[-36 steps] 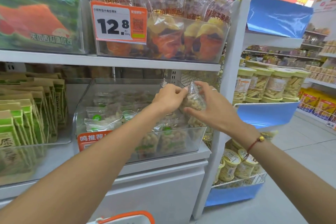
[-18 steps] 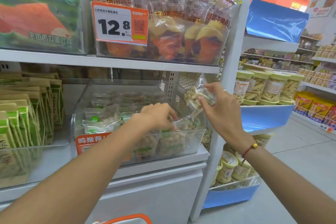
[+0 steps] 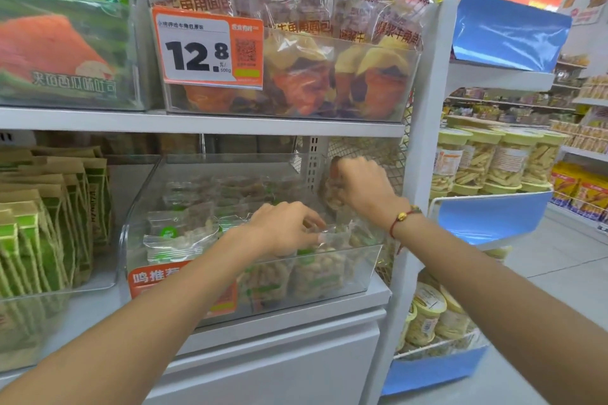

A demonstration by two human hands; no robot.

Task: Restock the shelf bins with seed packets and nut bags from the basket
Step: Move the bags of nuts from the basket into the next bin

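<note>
two hands at work inside a clear bin (image 3: 368,276) on the middle shelf (image 3: 204,123) of a shop aisle. left hand (image 3: 283,228) low over the front row, fingers curled, tips pinching the top edge of a clear nut bag (image 3: 316,268) standing upright against the bin's front wall. right hand (image 3: 362,186) raised at the bin's back right corner, fingers closed around a second nut bag (image 3: 330,194), held above the stock and close beside the perforated upright; red cord bracelet (image 3: 403,217) on that wrist. more flat nut bags (image 3: 177,237) stacked across the bin's left and rear. orange label (image 3: 154,278) on the bin's front left, partly hidden behind the left forearm. green-and-brown seed packets (image 3: 49,233) standing in rows in the neighbouring bin to the left. overhead, bagged pastries (image 3: 306,76) in another clear bin behind a price tag (image 3: 207,48) reading 12.8. off to the right, lidded jars (image 3: 493,158) on blue-fronted racks. basket out of view.
</note>
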